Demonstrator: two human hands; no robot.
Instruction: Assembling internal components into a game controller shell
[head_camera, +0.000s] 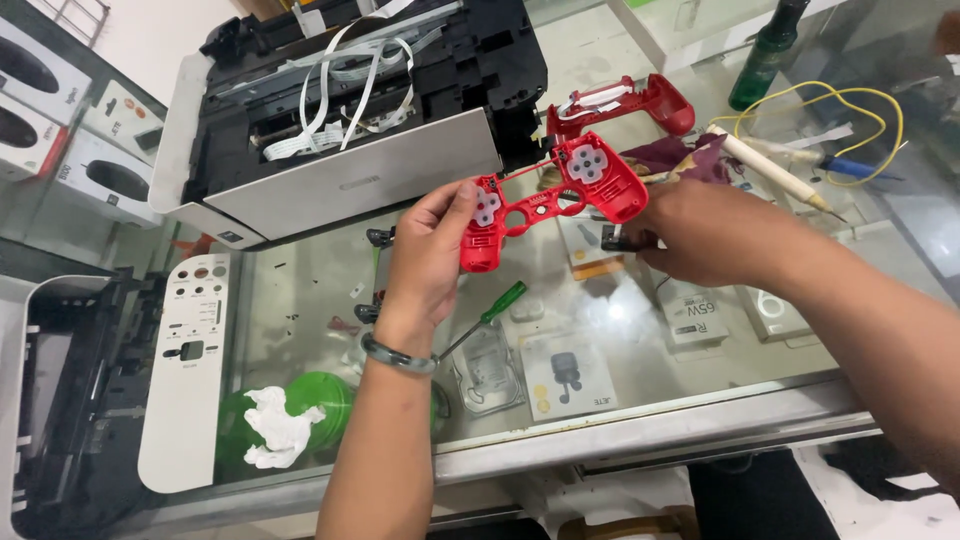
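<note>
**Red controller shell held above the glass counter**

Red controller front shell, inner side up, pale rubber button pads seated in both ends. It sits in the air just above the glass counter, in front of the opened printer.

Left hand: fingers curled closed around the shell's left grip, thumb on the inner face near the pad. Green bangle on that wrist.

Right hand: lies below and behind the shell's right grip, fingers bent and closed on a small dark part low over the counter (what the part is, I cannot tell). It is close to the shell; contact with it cannot be made out.

Near: green-handled screwdriver lying on the glass just under the left wrist. Second red shell half rests behind, beside the printer. White ribbon cables loop out of the printer's open top.

Farther out: white panel with button holes at the left, crumpled white tissue on a green lid, yellow wire and a green bottle at the far right.
</note>
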